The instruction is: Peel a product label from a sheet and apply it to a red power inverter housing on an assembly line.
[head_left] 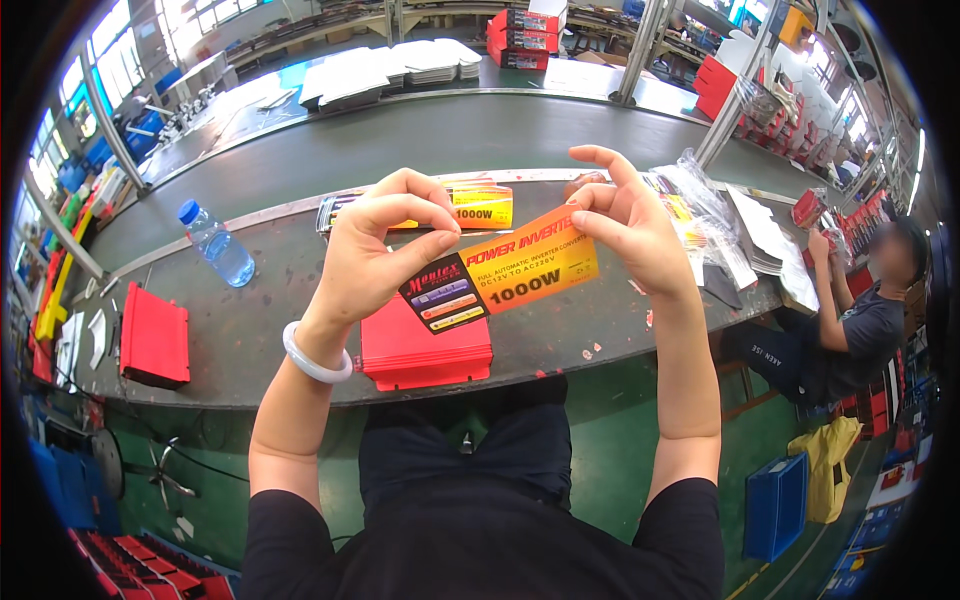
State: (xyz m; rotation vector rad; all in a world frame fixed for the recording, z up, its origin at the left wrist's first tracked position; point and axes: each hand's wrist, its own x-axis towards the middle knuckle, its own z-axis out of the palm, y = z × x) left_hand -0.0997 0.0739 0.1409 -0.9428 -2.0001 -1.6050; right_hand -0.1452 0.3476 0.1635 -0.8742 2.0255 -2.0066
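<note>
A worker's left hand and right hand hold up an orange, yellow and black label, slanting between them above the table. The left thumb and forefinger pinch together at its upper left, the other fingers curled; the right thumb and a finger nip its upper right corner, the remaining fingers raised and spread.

Below the left hand sits a red case, partly hidden by the label; the part in view bears no label. By the look of it, one label is picked out and in hand, but not laid on the case. Whether its backing is off cannot be told. More labels lie beyond and between the hands.

The table's near edge runs just below the case, leaving little margin there. Dark tabletop between the case and the right forearm offers more room. Off to the left hand's side are a water bottle and a second red case; clear plastic wrapping crowds the right hand's far side.
</note>
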